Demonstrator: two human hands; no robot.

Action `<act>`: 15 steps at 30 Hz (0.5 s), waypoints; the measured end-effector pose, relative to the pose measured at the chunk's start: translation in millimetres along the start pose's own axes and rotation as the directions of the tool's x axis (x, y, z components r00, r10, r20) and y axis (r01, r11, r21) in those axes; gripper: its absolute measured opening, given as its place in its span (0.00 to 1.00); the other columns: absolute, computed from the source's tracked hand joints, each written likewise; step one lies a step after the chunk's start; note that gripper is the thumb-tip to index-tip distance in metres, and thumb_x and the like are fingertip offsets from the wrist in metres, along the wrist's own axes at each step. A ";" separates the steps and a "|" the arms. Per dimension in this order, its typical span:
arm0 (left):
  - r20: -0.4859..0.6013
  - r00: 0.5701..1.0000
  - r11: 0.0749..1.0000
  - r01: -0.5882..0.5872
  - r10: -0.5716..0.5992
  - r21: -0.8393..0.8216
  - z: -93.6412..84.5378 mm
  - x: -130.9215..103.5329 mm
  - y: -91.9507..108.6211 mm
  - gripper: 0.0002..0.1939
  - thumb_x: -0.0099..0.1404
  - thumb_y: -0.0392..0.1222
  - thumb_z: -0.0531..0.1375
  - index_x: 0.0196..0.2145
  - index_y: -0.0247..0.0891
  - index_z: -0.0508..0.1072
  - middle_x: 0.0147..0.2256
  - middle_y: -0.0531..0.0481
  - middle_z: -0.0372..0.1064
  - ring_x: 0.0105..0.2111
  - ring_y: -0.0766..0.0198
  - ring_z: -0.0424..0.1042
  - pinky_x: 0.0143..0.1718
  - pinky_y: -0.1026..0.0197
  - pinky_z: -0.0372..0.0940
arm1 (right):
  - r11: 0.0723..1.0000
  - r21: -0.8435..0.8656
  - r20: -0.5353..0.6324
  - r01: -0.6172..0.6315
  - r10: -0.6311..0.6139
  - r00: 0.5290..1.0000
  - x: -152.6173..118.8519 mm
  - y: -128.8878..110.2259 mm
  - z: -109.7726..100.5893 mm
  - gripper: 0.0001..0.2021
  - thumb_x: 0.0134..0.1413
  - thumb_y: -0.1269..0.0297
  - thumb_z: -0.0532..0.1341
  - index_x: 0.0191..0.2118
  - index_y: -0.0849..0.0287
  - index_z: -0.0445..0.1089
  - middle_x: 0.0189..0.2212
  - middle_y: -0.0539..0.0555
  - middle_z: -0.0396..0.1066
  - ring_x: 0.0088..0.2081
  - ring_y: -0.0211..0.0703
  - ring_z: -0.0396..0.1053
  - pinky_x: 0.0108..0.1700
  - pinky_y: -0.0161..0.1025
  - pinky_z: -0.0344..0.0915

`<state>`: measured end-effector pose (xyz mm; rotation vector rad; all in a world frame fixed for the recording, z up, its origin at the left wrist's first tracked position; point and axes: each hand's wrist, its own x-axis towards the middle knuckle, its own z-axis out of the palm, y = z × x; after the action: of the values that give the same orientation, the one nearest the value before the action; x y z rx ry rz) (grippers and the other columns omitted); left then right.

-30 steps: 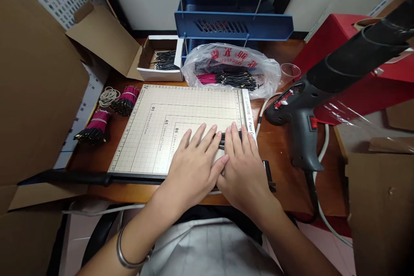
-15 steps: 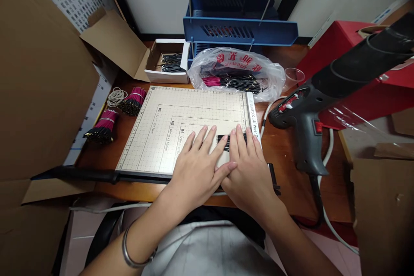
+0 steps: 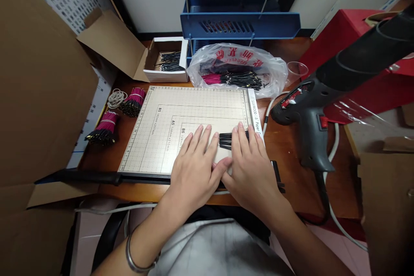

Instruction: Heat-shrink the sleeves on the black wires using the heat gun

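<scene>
A row of short black wires (image 3: 225,141) with small metallic tips lies side by side on the gridded paper cutter (image 3: 142,133). My right hand (image 3: 250,164) rests flat across the wires, its fingers stretched out and covering their right part. Just left of the wire tips, my left hand (image 3: 194,164) lies flat on the board with fingers extended. Its thumb reaches across to the right hand. The cutter's black handle (image 3: 87,176) sticks out to the left along the near edge.
A heat gun (image 3: 312,133) stands at the right beside a red box (image 3: 349,30). Behind the cutter are a plastic bag (image 3: 271,69) of wires, a white box (image 3: 165,76) and blue trays (image 3: 239,26). Pink-and-black wire bundles (image 3: 105,127) lie at left.
My left hand has shifted slightly left, away from my right hand. More of the black wires now shows between the hands. The view has moved a little.
</scene>
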<state>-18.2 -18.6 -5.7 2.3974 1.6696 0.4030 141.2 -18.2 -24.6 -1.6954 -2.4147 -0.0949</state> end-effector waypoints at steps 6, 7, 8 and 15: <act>0.046 0.999 1.000 -0.020 0.020 0.003 -1.4 0.0 1.0 0.37 0.77 0.61 0.41 0.69 0.29 0.59 0.72 0.36 0.49 0.73 0.45 0.47 0.70 0.38 0.52 | 1.000 -0.002 0.001 -0.012 0.012 1.000 -1.2 0.0 0.7 0.42 0.64 0.47 0.53 0.70 0.82 0.52 0.71 0.76 0.48 0.72 0.70 0.47 0.71 0.59 0.50; 0.046 0.999 1.000 -0.024 0.024 -0.002 -1.7 -0.6 1.0 0.38 0.77 0.61 0.41 0.70 0.29 0.58 0.72 0.36 0.49 0.73 0.45 0.47 0.70 0.38 0.52 | 1.000 -0.004 -0.001 -0.011 0.011 1.000 -1.2 0.1 1.0 0.42 0.65 0.46 0.53 0.70 0.82 0.52 0.71 0.76 0.48 0.72 0.70 0.48 0.71 0.59 0.49; 0.049 0.998 0.999 -0.032 0.032 -0.004 -1.9 -1.2 1.1 0.37 0.77 0.61 0.41 0.70 0.28 0.57 0.72 0.36 0.49 0.73 0.46 0.47 0.70 0.38 0.52 | 1.000 -0.008 -0.004 -0.006 0.006 1.000 -1.2 0.1 1.4 0.43 0.65 0.46 0.53 0.70 0.82 0.52 0.71 0.76 0.48 0.72 0.70 0.48 0.71 0.59 0.49; 0.062 0.996 0.998 -0.065 0.066 -0.015 -3.0 -6.4 0.1 0.39 0.77 0.62 0.40 0.70 0.26 0.56 0.72 0.38 0.48 0.73 0.47 0.47 0.71 0.40 0.50 | 1.000 -0.016 -0.026 0.015 -0.015 1.000 -1.6 0.7 3.7 0.43 0.65 0.45 0.52 0.69 0.83 0.51 0.71 0.78 0.48 0.72 0.72 0.47 0.71 0.61 0.48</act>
<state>-21.2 -24.6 -3.5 2.4339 1.5610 0.3438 141.9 -18.9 -28.5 -1.6717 -2.4143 -0.1375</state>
